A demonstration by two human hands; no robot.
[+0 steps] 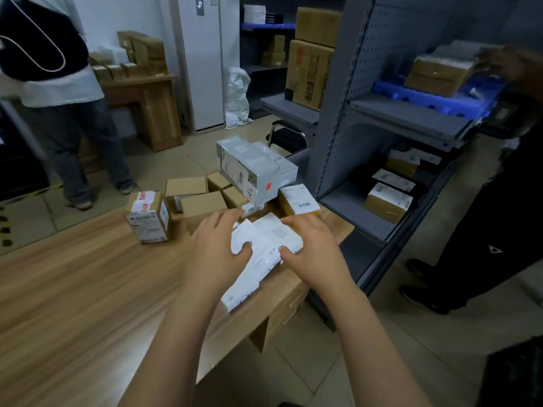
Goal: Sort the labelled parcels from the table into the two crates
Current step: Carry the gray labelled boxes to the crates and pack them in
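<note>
Both hands hold a flat white parcel (266,240) with printed labels above the far right part of the wooden table (88,283). My left hand (219,245) grips its left side, thumb on top. My right hand (311,245) grips its right side. Under it lies a longer white box (244,289) that overhangs the table edge. Behind stand a grey-white carton (249,168), a yellow parcel with a barcode label (298,199), several plain brown boxes (202,204) and a taped brown box (148,215). A blue crate (426,96) sits on the shelf at right.
A grey metal shelf unit (379,118) with parcels stands right of the table. One person stands at the far left (58,92), another in dark clothes at the right (499,224) reaches to a brown box in the blue crate. A black chair (288,136) is behind the table.
</note>
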